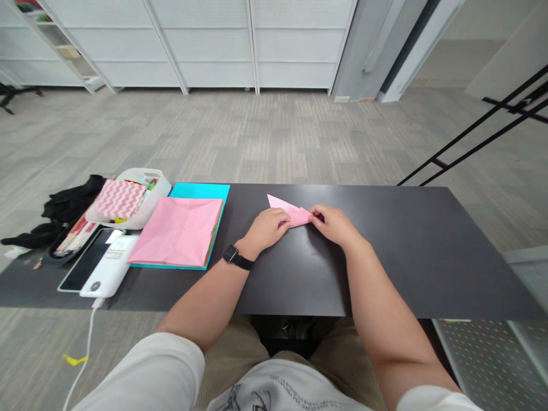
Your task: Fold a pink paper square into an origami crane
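Observation:
A folded piece of pink paper [298,216] lies on the dark table, one pointed corner sticking up toward the far left. My left hand [269,227] rests on its left part, fingers bent and pressing it down. At the paper's right tip, my right hand [329,221] pinches the edge between thumb and fingers. My left palm and fingers cover some of the paper's near left side. A black watch [238,258] is on my left wrist.
To the left, pink sheets [180,231] top a stack with blue paper [201,190]. Beyond are a white basket [160,191], a phone [88,260], a white power bank [112,265] with a cable [91,331], and black cloth [72,200]. The dark table [419,251] extends right.

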`<move>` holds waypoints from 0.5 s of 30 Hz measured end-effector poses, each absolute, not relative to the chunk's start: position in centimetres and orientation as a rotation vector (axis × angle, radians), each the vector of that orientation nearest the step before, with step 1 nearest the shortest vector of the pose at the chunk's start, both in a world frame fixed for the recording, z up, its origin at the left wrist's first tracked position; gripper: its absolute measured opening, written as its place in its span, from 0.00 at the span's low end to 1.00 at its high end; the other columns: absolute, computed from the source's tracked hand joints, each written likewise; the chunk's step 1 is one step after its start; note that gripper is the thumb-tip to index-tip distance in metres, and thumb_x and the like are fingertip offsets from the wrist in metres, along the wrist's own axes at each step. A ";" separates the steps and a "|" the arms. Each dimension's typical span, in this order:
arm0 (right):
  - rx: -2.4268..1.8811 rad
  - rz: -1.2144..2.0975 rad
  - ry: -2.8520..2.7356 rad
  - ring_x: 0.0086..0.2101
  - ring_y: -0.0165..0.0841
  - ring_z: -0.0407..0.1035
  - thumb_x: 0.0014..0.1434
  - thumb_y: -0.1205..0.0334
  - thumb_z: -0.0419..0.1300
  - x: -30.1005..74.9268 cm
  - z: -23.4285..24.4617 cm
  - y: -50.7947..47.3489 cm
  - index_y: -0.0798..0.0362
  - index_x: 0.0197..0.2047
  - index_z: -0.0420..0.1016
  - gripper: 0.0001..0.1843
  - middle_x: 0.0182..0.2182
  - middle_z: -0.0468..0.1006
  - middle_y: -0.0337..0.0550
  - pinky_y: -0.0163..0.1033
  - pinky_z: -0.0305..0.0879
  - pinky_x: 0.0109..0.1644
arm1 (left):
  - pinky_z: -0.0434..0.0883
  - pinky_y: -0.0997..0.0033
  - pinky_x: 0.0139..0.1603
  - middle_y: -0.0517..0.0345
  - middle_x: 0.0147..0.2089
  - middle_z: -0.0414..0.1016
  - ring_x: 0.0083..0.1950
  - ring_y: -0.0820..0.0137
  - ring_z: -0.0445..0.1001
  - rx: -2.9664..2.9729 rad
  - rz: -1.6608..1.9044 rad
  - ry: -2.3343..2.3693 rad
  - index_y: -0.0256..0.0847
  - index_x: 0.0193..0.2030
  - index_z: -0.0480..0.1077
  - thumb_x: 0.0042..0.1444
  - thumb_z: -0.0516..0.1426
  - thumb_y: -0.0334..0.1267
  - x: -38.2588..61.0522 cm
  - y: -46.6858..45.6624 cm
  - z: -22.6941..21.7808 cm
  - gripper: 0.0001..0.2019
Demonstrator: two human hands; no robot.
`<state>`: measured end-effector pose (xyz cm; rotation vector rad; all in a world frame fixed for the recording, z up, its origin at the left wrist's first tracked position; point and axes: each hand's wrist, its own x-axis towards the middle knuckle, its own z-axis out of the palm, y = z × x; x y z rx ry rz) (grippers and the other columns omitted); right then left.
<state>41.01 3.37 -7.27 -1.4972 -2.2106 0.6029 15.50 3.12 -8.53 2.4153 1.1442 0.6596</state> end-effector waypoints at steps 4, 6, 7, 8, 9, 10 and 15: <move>-1.528 0.586 -2.174 0.38 0.39 0.77 0.68 0.63 0.61 40.5 -7.7 3.4 0.47 0.51 0.81 0.10 0.40 0.87 0.42 0.42 0.67 0.45 | 0.75 0.56 0.53 0.50 0.43 0.83 0.48 0.59 0.80 2.436 0.628 1.186 0.42 0.38 0.78 0.71 0.58 0.38 15.6 3.0 -8.1 0.10; -1.544 0.571 -2.167 0.40 0.39 0.78 0.68 0.64 0.61 40.4 -8.0 3.5 0.47 0.53 0.81 0.12 0.41 0.87 0.43 0.43 0.68 0.46 | 0.75 0.56 0.53 0.51 0.41 0.82 0.47 0.59 0.80 2.437 0.627 1.189 0.42 0.37 0.77 0.71 0.58 0.40 15.7 2.9 -7.9 0.11; -1.547 0.566 -2.167 0.40 0.39 0.78 0.68 0.64 0.61 40.3 -8.1 3.6 0.47 0.53 0.81 0.13 0.41 0.87 0.44 0.44 0.68 0.47 | 0.75 0.56 0.54 0.52 0.41 0.82 0.47 0.59 0.80 2.438 0.633 1.183 0.43 0.36 0.77 0.71 0.58 0.40 15.8 2.8 -7.9 0.11; -1.547 0.563 -2.171 0.41 0.40 0.78 0.68 0.65 0.61 40.3 -8.2 3.6 0.47 0.54 0.81 0.13 0.42 0.87 0.44 0.44 0.69 0.48 | 0.74 0.55 0.56 0.52 0.41 0.83 0.48 0.59 0.80 2.440 0.652 1.170 0.43 0.36 0.77 0.71 0.59 0.40 15.8 2.8 -8.0 0.11; -1.546 0.558 -2.175 0.42 0.40 0.78 0.68 0.65 0.62 40.3 -8.3 3.7 0.48 0.54 0.81 0.13 0.42 0.87 0.44 0.44 0.69 0.49 | 0.74 0.53 0.58 0.52 0.44 0.83 0.50 0.59 0.80 2.441 0.682 1.151 0.43 0.37 0.77 0.70 0.59 0.39 15.7 2.9 -8.2 0.09; -1.543 0.550 -2.180 0.42 0.40 0.78 0.68 0.65 0.62 40.3 -8.4 3.7 0.48 0.54 0.81 0.13 0.43 0.87 0.45 0.44 0.69 0.50 | 0.74 0.53 0.61 0.51 0.46 0.83 0.53 0.58 0.80 2.437 0.718 1.135 0.43 0.38 0.77 0.69 0.60 0.38 15.7 2.9 -8.4 0.08; -1.563 0.490 -2.175 0.44 0.41 0.78 0.69 0.65 0.61 40.2 -8.8 3.9 0.47 0.56 0.81 0.15 0.43 0.86 0.46 0.46 0.70 0.52 | 0.76 0.54 0.63 0.50 0.54 0.82 0.57 0.57 0.80 2.307 0.791 1.260 0.43 0.51 0.77 0.66 0.62 0.35 15.3 3.1 -9.5 0.08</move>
